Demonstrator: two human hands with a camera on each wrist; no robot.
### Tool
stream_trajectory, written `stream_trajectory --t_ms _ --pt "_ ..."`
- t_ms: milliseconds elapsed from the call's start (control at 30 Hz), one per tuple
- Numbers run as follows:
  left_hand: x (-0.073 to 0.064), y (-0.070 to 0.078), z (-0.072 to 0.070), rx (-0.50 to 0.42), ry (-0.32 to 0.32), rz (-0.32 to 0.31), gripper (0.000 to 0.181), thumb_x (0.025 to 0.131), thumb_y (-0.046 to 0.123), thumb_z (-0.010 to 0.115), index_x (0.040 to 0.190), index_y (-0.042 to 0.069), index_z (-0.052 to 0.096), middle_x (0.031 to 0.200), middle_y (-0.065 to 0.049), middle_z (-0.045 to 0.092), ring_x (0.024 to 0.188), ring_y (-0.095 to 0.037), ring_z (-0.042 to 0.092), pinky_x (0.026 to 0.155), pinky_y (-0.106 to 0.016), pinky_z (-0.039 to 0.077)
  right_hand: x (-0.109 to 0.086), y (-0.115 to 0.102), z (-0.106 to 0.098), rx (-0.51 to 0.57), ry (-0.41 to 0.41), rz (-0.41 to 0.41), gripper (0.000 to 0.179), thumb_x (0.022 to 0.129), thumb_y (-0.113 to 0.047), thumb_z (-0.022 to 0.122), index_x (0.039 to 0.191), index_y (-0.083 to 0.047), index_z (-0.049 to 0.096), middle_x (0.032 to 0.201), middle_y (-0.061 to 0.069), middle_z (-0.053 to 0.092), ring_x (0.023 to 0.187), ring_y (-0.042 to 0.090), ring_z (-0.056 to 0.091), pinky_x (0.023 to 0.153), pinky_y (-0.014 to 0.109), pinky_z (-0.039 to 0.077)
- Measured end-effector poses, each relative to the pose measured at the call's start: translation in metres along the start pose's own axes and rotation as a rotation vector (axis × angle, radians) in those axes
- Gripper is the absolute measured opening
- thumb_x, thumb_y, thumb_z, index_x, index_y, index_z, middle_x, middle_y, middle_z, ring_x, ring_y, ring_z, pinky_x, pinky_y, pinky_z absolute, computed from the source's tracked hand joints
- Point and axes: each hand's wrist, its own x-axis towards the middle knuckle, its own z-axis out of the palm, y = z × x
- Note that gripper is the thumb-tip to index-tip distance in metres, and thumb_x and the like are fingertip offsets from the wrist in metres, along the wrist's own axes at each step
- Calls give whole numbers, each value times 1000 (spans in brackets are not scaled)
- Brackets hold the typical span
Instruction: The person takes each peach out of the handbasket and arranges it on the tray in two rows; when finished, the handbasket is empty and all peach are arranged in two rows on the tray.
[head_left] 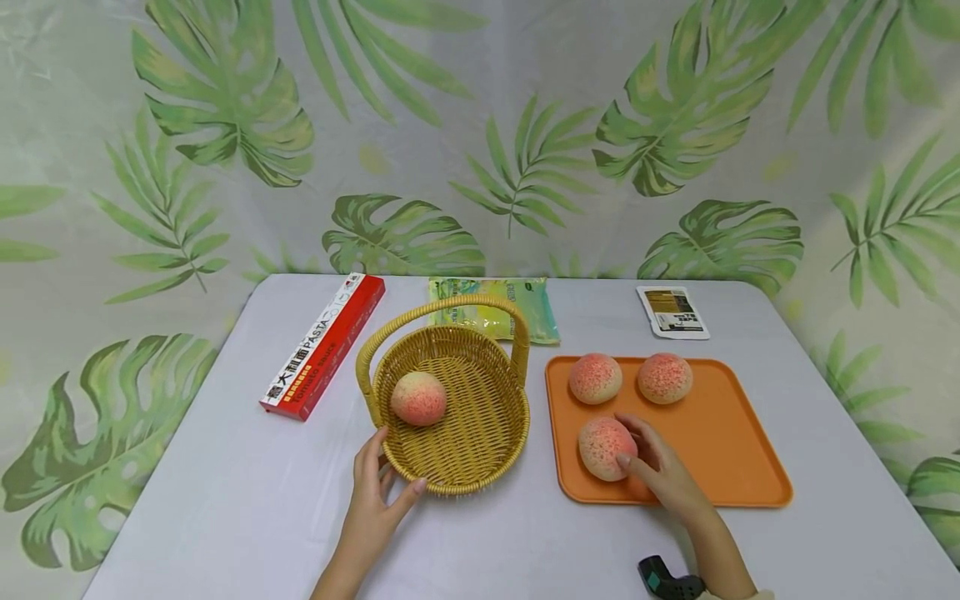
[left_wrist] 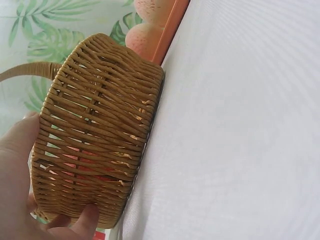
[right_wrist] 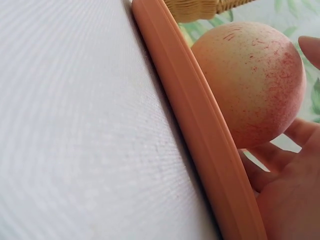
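Observation:
A round wicker basket [head_left: 517,442] with a tall arched handle stands in the middle of the table. Inside it, at the left, lies one pink and cream peach [head_left: 418,398]. My left hand [head_left: 375,492] holds the basket's near left side, thumb at the rim and fingers against the woven wall. On the orange tray [head_left: 727,433], my right hand [head_left: 671,479] is around the right side of a peach [head_left: 602,450]. Its fingers reach behind that peach, while the thumb [right_wrist: 311,50] stands a little off its surface in the right wrist view.
Two more peaches, one at the back left [head_left: 596,379] and another [head_left: 665,378] beside it, sit on the tray. A red pasta box [head_left: 326,346] lies left of the basket. Behind are a green-yellow packet [head_left: 536,308] and a small white pouch [head_left: 672,312].

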Motion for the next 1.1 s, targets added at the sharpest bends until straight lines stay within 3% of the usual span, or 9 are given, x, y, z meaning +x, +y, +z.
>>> stream_trajectory --t_ms 167,300,433,567,667,867,1000,1100 --pt "-2 15 0 -7 3 4 81 80 8 68 141 3 15 137 -20 14 122 -38 26 100 -41 28 -1 -1 -1 -52 38 44 51 90 -9 49 137 -9 30 136 16 33 121 27 35 89 15 38" --pt "0 5 1 -7 1 22 82 80 9 68 142 6 14 138 -18 13 122 -38 25 100 -43 28 -1 -4 -1 -72 75 38 54 89 -8 51 138 -11 29 135 19 33 119 38 34 87 16 38" --pt "1 -10 2 1 5 36 84 80 15 69 143 12 14 139 -14 13 123 -34 26 100 -41 29 0 -14 -1 -48 115 -70 59 86 1 52 139 -8 27 135 20 32 121 37 31 92 15 35" --pt "2 -14 2 2 10 50 84 80 18 69 143 13 15 139 -12 14 124 -33 26 100 -39 30 5 -29 -1 -19 128 -259 67 79 11 54 138 0 25 137 11 30 125 23 27 101 17 27" --pt "2 -13 2 8 15 48 84 79 18 70 143 13 15 139 -12 14 123 -33 27 99 -38 30 10 -46 3 -22 108 -350 70 76 12 56 137 3 24 138 11 29 126 18 26 104 20 24" --pt "2 -12 1 15 26 30 84 78 15 71 143 15 16 139 -10 15 122 -30 28 99 -35 31 25 -84 22 -81 21 -427 76 72 7 63 138 1 25 140 19 24 127 23 26 105 23 22" --pt "1 -13 1 13 21 35 84 79 15 70 143 15 16 139 -12 15 122 -32 28 100 -36 30 41 -105 41 -113 -47 -508 77 74 -4 69 138 0 26 142 17 24 127 24 26 105 24 23" --pt "1 -14 1 13 18 44 84 79 14 70 143 14 16 139 -13 15 121 -34 28 100 -37 30 56 -115 59 -134 -111 -542 79 76 -16 71 139 -3 26 143 14 22 128 27 25 105 33 25"
